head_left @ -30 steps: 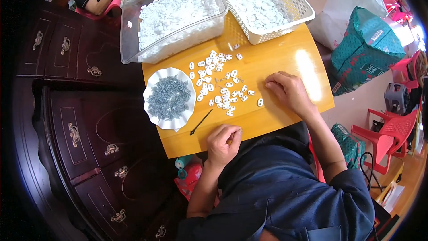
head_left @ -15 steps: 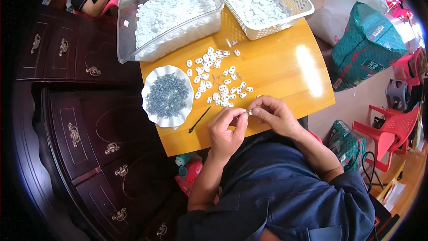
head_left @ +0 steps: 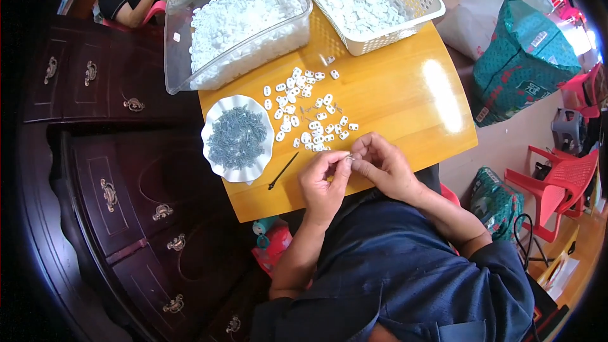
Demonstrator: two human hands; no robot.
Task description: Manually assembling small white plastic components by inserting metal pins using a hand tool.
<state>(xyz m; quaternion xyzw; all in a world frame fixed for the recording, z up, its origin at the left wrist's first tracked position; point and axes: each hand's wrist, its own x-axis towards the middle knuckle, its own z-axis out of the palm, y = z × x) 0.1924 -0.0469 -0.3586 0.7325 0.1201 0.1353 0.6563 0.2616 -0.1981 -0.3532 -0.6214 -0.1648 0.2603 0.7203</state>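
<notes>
Both hands, left hand [head_left: 324, 180] and right hand [head_left: 382, 163], now meet mid-frame, pinching one small white piece [head_left: 349, 158]; earlier they were apart over the table [head_left: 392, 98].

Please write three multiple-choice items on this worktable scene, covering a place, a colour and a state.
1. Where does the white scalloped dish of small grey metal parts sit on the yellow wooden table?
A. At its left side
B. At its far right corner
C. Inside the white plastic lattice basket

2. What colour are the small loose plastic pieces on the table?
A. Red
B. White
C. Black

3. How are the left hand and right hand placed?
A. Far apart
B. Fingertips together over the near table edge
C. Inside the clear plastic bin

Answers: 1 A, the dish lies near the left edge; 2 B, they are white; 3 B, the fingertips meet, pinching something small.
</notes>
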